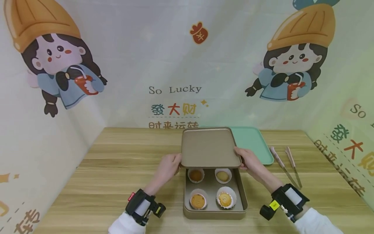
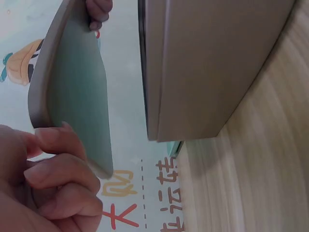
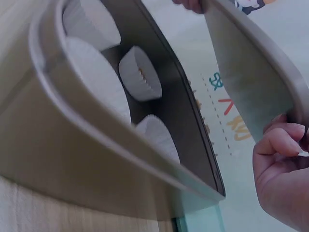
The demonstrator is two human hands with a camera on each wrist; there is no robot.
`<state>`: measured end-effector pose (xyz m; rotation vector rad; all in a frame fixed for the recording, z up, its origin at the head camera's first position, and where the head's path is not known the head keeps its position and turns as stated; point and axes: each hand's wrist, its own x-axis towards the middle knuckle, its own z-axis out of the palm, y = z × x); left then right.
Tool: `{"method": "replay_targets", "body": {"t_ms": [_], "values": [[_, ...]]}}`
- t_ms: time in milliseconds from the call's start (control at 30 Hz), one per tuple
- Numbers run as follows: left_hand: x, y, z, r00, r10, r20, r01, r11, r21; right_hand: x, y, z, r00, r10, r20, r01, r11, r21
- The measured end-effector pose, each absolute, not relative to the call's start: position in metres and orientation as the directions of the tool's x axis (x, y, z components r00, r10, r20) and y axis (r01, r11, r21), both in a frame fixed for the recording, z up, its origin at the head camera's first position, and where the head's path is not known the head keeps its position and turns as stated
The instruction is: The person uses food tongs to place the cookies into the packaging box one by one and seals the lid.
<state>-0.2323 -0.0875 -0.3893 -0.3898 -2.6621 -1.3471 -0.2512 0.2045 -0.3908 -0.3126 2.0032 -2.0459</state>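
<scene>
A flat bronze-coloured lid (image 1: 210,147) is held level above the back part of a matching baking tin (image 1: 215,214). My left hand (image 1: 169,166) pinches the lid's left edge, thumb on top and fingers curled beneath, as the left wrist view shows with the hand (image 2: 58,179) at the lid's corner. My right hand (image 1: 248,160) grips the right edge; in the right wrist view its fingers (image 3: 282,145) curl under the rim. Several small cakes in white paper cups sit in the tin, among them a front-right cake (image 1: 225,199) and a front-left one (image 1: 198,201).
Behind the lid lies a mint-green tray (image 1: 251,143), partly covered from view. Two slim utensils with pale handles (image 1: 277,157) rest on the wooden table (image 1: 122,169) to the right. A printed cloth backdrop (image 1: 175,58) rises along the table's far edge.
</scene>
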Motion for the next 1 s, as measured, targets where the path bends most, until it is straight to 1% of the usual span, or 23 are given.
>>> {"method": "replay_targets", "body": {"t_ms": [100, 300, 367, 467, 533, 600, 733, 800, 867, 933, 1000], "values": [[-0.238, -0.090, -0.387, -0.968, 0.154, 0.197, 0.248, 0.505, 0.826, -0.245, 0.207, -0.389, -0.943, -0.334, 0.001, 0.013, -0.039, -0.999], [-0.247, -0.087, -0.387, -0.960, 0.176, 0.220, 0.279, 0.499, 0.820, -0.235, 0.209, -0.387, -0.934, -0.356, 0.015, 0.004, -0.051, -0.999], [-0.249, -0.085, -0.388, -0.957, 0.186, 0.224, 0.289, 0.503, 0.814, -0.234, 0.211, -0.385, -0.937, -0.350, -0.005, 0.014, -0.025, -1.000], [-0.250, -0.083, -0.388, -0.952, 0.196, 0.235, 0.303, 0.501, 0.811, -0.233, 0.215, -0.382, -0.943, -0.329, -0.041, 0.022, 0.064, -0.998], [-0.251, -0.083, -0.386, -0.947, 0.193, 0.258, 0.321, 0.490, 0.811, -0.233, 0.217, -0.379, -0.947, -0.318, -0.050, 0.006, 0.138, -0.990], [-0.250, -0.084, -0.381, -0.939, 0.187, 0.289, 0.344, 0.460, 0.819, -0.235, 0.219, -0.375, -0.946, -0.321, -0.035, -0.025, 0.182, -0.983], [-0.246, -0.086, -0.366, -0.915, 0.194, 0.353, 0.403, 0.416, 0.815, -0.238, 0.223, -0.364, -0.924, -0.378, 0.057, -0.136, 0.186, -0.973], [-0.244, -0.087, -0.359, -0.905, 0.205, 0.373, 0.425, 0.399, 0.812, -0.239, 0.223, -0.359, -0.916, -0.393, 0.081, -0.160, 0.172, -0.972], [-0.241, -0.087, -0.355, -0.905, 0.213, 0.369, 0.425, 0.385, 0.819, -0.239, 0.223, -0.355, -0.921, -0.382, 0.076, -0.145, 0.155, -0.977], [-0.238, -0.087, -0.354, -0.911, 0.230, 0.341, 0.403, 0.334, 0.852, -0.240, 0.220, -0.354, -0.933, -0.356, 0.047, -0.100, 0.132, -0.986], [-0.237, -0.087, -0.356, -0.919, 0.252, 0.302, 0.369, 0.287, 0.884, -0.239, 0.217, -0.357, -0.938, -0.346, 0.039, -0.096, 0.148, -0.984]]}}
